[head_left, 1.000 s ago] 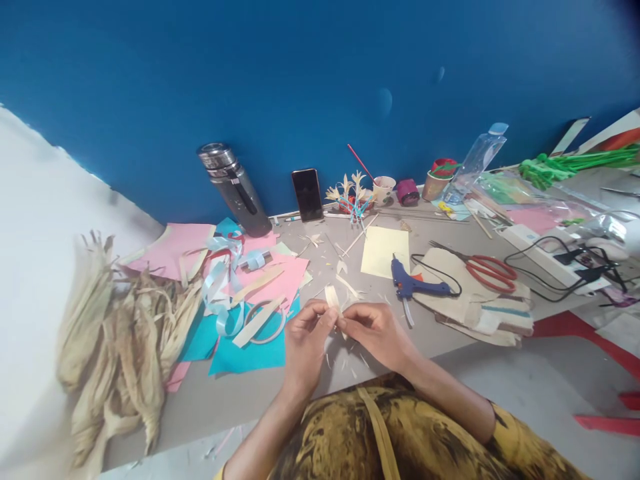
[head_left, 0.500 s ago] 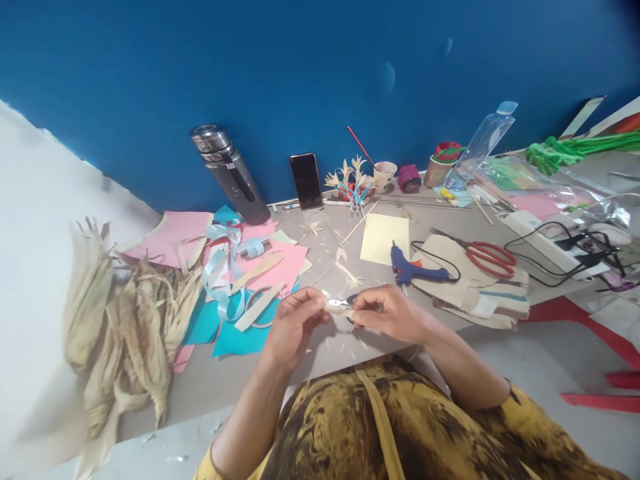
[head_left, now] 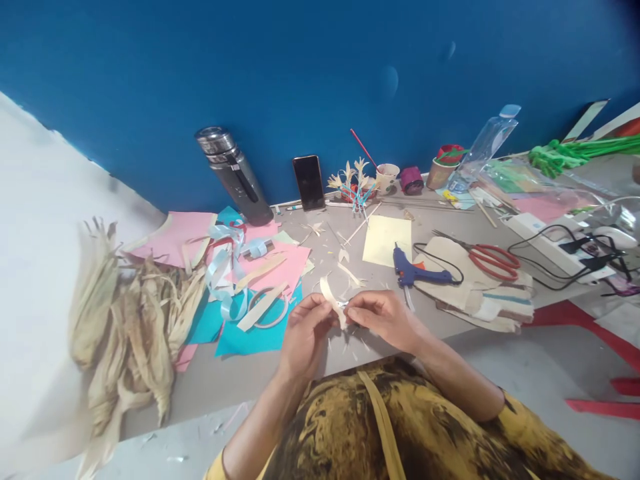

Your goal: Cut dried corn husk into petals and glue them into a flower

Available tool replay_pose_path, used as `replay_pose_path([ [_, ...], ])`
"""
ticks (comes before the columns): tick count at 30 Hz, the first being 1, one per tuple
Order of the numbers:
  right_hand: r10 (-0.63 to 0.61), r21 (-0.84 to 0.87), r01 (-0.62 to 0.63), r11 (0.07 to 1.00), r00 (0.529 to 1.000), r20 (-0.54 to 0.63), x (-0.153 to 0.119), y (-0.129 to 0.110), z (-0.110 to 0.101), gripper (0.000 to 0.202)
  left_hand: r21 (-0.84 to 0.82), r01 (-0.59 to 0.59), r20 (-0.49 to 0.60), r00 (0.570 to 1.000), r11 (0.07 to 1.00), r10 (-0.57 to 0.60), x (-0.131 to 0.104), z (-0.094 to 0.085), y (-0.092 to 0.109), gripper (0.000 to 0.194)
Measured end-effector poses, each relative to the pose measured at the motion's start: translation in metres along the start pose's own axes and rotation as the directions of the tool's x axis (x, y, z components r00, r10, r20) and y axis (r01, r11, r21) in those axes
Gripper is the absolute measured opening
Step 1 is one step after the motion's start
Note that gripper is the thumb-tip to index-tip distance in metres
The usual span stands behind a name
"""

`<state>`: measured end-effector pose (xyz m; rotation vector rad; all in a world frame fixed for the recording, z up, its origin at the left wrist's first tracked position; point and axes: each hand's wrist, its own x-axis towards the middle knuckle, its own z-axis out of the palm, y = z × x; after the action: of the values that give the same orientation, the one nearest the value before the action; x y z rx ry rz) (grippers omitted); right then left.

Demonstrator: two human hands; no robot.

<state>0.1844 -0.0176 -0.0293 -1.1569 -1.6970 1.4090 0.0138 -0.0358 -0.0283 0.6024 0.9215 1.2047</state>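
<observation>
A pale strip of dried corn husk (head_left: pixel 329 295) stands up between my hands, over the near part of the table. My left hand (head_left: pixel 311 328) pinches it between thumb and fingertips. Close against its other side, my right hand (head_left: pixel 383 319) has thumb and fingers pressed together on the strip's lower part. A sliver of small metal scissors (head_left: pixel 343 304) shows behind the strip; most of them is hidden by my hands. Thin husk scraps (head_left: pixel 350 273) lie on the table just beyond.
Dried corn husks (head_left: pixel 145 333) are heaped at left beside coloured paper (head_left: pixel 250 340) and ribbon. A blue glue gun (head_left: pixel 417 272) and red-handled scissors (head_left: pixel 495 261) lie at right. Along the wall stand a flask (head_left: pixel 235 177), a phone (head_left: pixel 309 183), husk flowers (head_left: pixel 356 183) and a paper cup (head_left: pixel 387 179).
The husk strip has turned from lying flat between my hands to pointing upward. My left hand has moved slightly right, covering more of the small scissors.
</observation>
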Motion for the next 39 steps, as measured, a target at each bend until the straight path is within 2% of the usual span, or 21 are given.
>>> replay_pose_path([
  [2,0.014,-0.308,-0.037,0.951,0.997,-0.076,-0.001,0.006,-0.004,0.016,0.022,-0.024,-0.008,1.0,0.999,0.024,0.0,-0.002,0.004,0.015],
  [4,0.038,-0.586,-0.106,0.803,0.991,-0.126,-0.001,0.011,-0.006,0.009,0.075,-0.053,-0.024,0.998,0.996,0.055,0.0,-0.003,0.007,0.015],
  [5,0.058,-0.673,-0.127,0.728,0.991,-0.123,-0.001,0.013,-0.006,0.011,0.106,-0.067,-0.036,0.997,0.992,0.072,0.0,-0.003,0.008,0.015],
  [8,0.095,-0.782,-0.135,0.608,0.991,-0.097,0.001,0.016,-0.004,0.019,0.189,-0.107,-0.067,0.99,0.976,0.122,0.0,-0.004,0.007,0.015],
  [11,0.075,-0.793,-0.119,0.598,0.993,-0.093,0.004,0.014,-0.003,0.016,0.283,-0.118,-0.093,0.984,0.952,0.149,-0.001,-0.006,0.006,0.011],
  [12,0.053,-0.761,-0.111,0.639,0.994,-0.1,0.004,0.013,-0.004,0.013,0.311,-0.115,-0.1,0.983,0.943,0.153,-0.001,-0.007,0.006,0.009],
  [14,0.025,-0.583,-0.083,0.808,0.994,-0.107,0.006,0.009,-0.007,0.011,0.353,-0.113,-0.096,0.983,0.929,0.156,-0.002,-0.008,0.006,0.007],
  [16,0.04,-0.223,-0.053,0.973,0.997,-0.061,0.009,0.004,-0.01,0.019,0.364,-0.112,-0.065,0.987,0.925,0.145,-0.003,-0.008,0.006,0.006],
  [17,0.051,-0.016,-0.051,0.999,0.999,-0.02,0.011,0.003,-0.011,0.027,0.355,-0.106,-0.044,0.991,0.929,0.129,-0.003,-0.008,0.006,0.007],
  [19,0.062,0.316,-0.073,0.946,0.997,0.044,0.015,0.0,-0.009,0.043,0.322,-0.08,-0.007,0.996,0.943,0.086,-0.003,-0.006,0.005,0.01],
  [21,0.074,0.48,-0.1,0.872,0.995,0.072,0.019,-0.002,-0.004,0.049,0.31,-0.052,0.015,0.999,0.949,0.05,-0.003,-0.004,0.003,0.014],
  [24,0.086,0.523,-0.125,0.843,0.991,0.099,0.022,-0.002,0.004,0.041,0.346,-0.042,0.038,0.999,0.937,0.031,-0.002,-0.003,0.002,0.015],
  [30,0.118,0.476,-0.115,0.872,0.993,0.025,0.019,-0.003,0.008,0.036,0.463,-0.014,0.09,0.995,0.886,-0.031,0.0,-0.009,0.005,0.015],
  [33,0.117,0.51,-0.14,0.849,0.99,0.077,0.018,-0.003,0.008,0.037,0.373,0.054,0.119,0.987,0.926,-0.105,0.0,-0.008,0.004,0.02],
  [36,0.089,0.555,-0.17,0.814,0.981,0.17,0.017,-0.004,0.002,0.037,0.246,0.134,0.196,0.963,0.96,-0.184,-0.002,-0.007,0.005,0.022],
  [37,0.084,0.549,-0.158,0.821,0.984,0.157,0.017,-0.004,-0.002,0.036,0.205,0.155,0.222,0.954,0.966,-0.2,-0.003,-0.009,0.007,0.023],
  [39,0.08,0.445,-0.078,0.892,0.997,0.015,0.014,-0.004,-0.014,0.033,0.16,0.154,0.215,0.958,0.975,-0.187,-0.003,-0.015,0.012,0.023],
])
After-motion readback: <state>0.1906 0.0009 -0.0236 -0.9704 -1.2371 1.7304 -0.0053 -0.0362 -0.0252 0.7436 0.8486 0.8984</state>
